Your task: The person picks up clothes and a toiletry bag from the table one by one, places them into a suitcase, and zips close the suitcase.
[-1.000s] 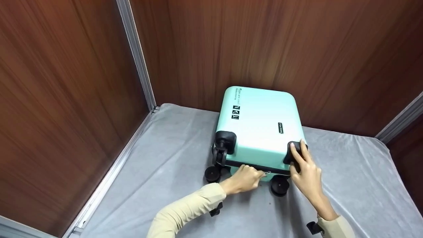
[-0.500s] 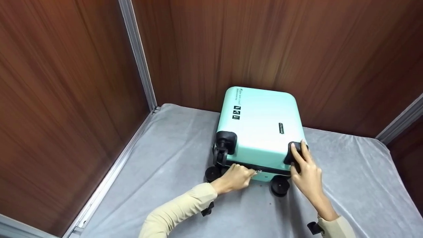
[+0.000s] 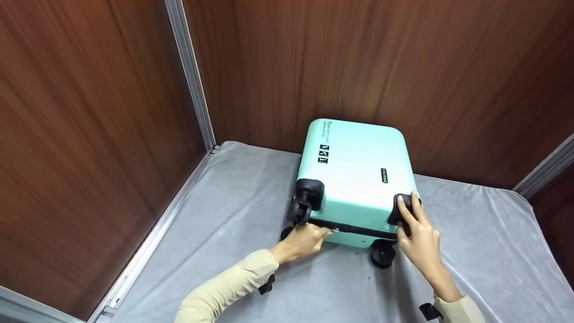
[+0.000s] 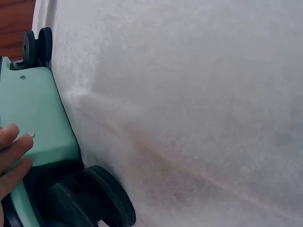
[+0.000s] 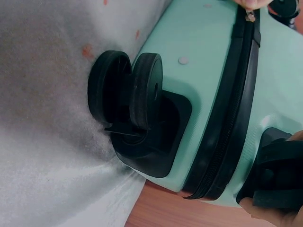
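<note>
A mint-green hard-shell suitcase [image 3: 358, 157] lies on its broad side, its wheeled end toward me. Along that end runs a black zipper [image 5: 222, 127]. My left hand [image 3: 305, 240] pinches the small metal zipper pull [image 5: 250, 16] near the left wheels. In the left wrist view, several left fingers [image 4: 14, 153] show in front of the green shell. My right hand [image 3: 420, 242] holds the upper right wheel [image 5: 279, 175], fingers over its black corner mount and thumb on the other side. That wheel is mostly hidden by the hand in the head view.
A grey cloth [image 3: 224, 206] covers the surface under the suitcase. Wood-grain panels [image 3: 260, 67] stand behind and at the left, with a metal post [image 3: 193, 76] in the corner. The lower right wheel [image 3: 382, 254] sits beside the zipper's end.
My left hand has moved left along the suitcase's end, drawing the zipper pull with it. The right hand stays at the same corner. The whole view shifts slightly.
</note>
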Demonstrator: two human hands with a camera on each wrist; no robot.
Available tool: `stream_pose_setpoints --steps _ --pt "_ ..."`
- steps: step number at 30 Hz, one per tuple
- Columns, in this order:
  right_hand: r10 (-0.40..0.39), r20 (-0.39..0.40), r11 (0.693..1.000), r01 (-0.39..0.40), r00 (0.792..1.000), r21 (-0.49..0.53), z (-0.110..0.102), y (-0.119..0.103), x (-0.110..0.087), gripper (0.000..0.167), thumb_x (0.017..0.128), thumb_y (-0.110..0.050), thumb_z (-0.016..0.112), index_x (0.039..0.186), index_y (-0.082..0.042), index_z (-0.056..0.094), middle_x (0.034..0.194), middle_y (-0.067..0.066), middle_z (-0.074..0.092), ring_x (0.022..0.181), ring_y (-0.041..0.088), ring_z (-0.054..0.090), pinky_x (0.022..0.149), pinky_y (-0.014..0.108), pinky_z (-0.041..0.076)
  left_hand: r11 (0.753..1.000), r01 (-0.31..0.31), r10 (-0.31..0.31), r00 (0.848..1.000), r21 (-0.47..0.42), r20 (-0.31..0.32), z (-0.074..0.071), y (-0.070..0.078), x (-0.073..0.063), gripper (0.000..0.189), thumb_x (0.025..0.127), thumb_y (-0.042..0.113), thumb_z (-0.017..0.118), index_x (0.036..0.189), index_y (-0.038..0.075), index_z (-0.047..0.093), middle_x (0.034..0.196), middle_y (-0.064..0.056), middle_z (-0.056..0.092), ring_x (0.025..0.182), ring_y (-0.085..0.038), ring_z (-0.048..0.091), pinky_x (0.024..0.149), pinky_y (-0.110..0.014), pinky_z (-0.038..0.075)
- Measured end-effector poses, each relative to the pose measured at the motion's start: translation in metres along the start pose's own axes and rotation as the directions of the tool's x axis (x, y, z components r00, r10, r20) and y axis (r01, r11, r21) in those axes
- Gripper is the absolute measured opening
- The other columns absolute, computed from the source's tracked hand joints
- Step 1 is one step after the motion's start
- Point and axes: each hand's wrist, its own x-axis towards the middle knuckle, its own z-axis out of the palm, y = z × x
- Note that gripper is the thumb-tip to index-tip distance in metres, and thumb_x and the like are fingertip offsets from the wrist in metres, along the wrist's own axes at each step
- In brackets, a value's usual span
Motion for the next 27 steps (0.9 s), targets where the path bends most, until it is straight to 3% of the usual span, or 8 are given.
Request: stream_pose_setpoints --steps 2,7,10,13,17,22,27 --pt "-0.003 0.005 1.000 0.003 1.000 -0.001 0.001 0.000 0.000 0.068 0.073 0.010 0.063 0.138 -0.008 0.058 0.149 0.022 0.042 0.120 0.053 0.050 0.055 0.060 0.046 1.000 -0.002 0.002 1.000 -0.003 -0.002 0.000 -0.002 -0.002 0.013 0.099 0.008 0.059 0.100 0.001 0.069 0.066 0.000 0.064 0.046 0.003 0.041 0.056 -0.004 0.041" --pt "-0.009 0.016 1.000 0.009 1.000 -0.003 0.002 0.000 -0.001 0.068 0.073 0.009 0.063 0.138 -0.007 0.058 0.149 0.023 0.042 0.120 0.055 0.049 0.054 0.060 0.046 0.999 -0.023 0.022 0.999 -0.028 -0.040 -0.003 -0.010 -0.011 0.010 0.095 0.002 0.062 0.102 0.000 0.069 0.086 -0.008 0.073 0.065 -0.008 0.067 0.063 -0.007 0.047" --pt "-0.008 0.021 1.000 0.008 1.000 -0.007 0.000 0.001 -0.001 0.068 0.072 0.009 0.063 0.138 -0.007 0.058 0.149 0.024 0.042 0.120 0.055 0.049 0.053 0.059 0.046 0.998 -0.043 0.040 0.996 -0.046 -0.078 -0.007 -0.016 -0.017 0.010 0.091 -0.003 0.065 0.100 -0.001 0.069 0.087 -0.010 0.073 0.071 -0.014 0.069 0.066 -0.011 0.050" --pt "-0.004 0.021 1.000 0.004 1.000 -0.010 -0.001 0.002 -0.001 0.068 0.072 0.009 0.063 0.138 -0.007 0.058 0.149 0.023 0.042 0.119 0.055 0.050 0.053 0.060 0.046 0.997 -0.066 0.070 0.986 0.032 -0.149 -0.010 -0.021 -0.021 0.005 0.088 0.000 0.070 0.092 0.001 0.070 0.080 -0.006 0.071 0.066 -0.013 0.066 0.070 -0.019 0.053" --pt "-0.002 0.017 1.000 0.002 1.000 -0.013 -0.002 0.002 -0.001 0.069 0.071 0.010 0.064 0.138 -0.007 0.058 0.149 0.023 0.042 0.120 0.055 0.050 0.056 0.062 0.047 0.979 -0.068 0.113 0.965 0.190 -0.238 -0.013 -0.028 -0.025 0.007 0.086 0.009 0.076 0.083 0.009 0.069 0.070 0.001 0.065 0.058 -0.010 0.058 0.063 -0.028 0.053" --pt "-0.007 0.039 1.000 0.008 0.999 -0.020 -0.001 0.001 0.000 0.071 0.071 0.009 0.064 0.139 -0.007 0.057 0.149 0.024 0.041 0.117 0.055 0.052 0.054 0.061 0.047 0.958 -0.070 0.142 0.958 0.279 -0.247 -0.019 -0.033 -0.030 0.012 0.086 0.015 0.076 0.081 0.012 0.065 0.066 0.002 0.061 0.054 -0.011 0.056 0.053 -0.031 0.052" --pt "-0.005 0.038 0.999 0.006 0.999 -0.031 -0.003 0.001 0.001 0.068 0.071 0.009 0.064 0.138 -0.006 0.058 0.149 0.024 0.042 0.119 0.054 0.051 0.055 0.063 0.046 0.947 -0.048 0.128 0.963 0.317 -0.236 -0.023 -0.036 -0.034 0.016 0.085 0.017 0.077 0.079 0.013 0.063 0.065 0.000 0.063 0.055 -0.020 0.063 0.048 -0.036 0.048"
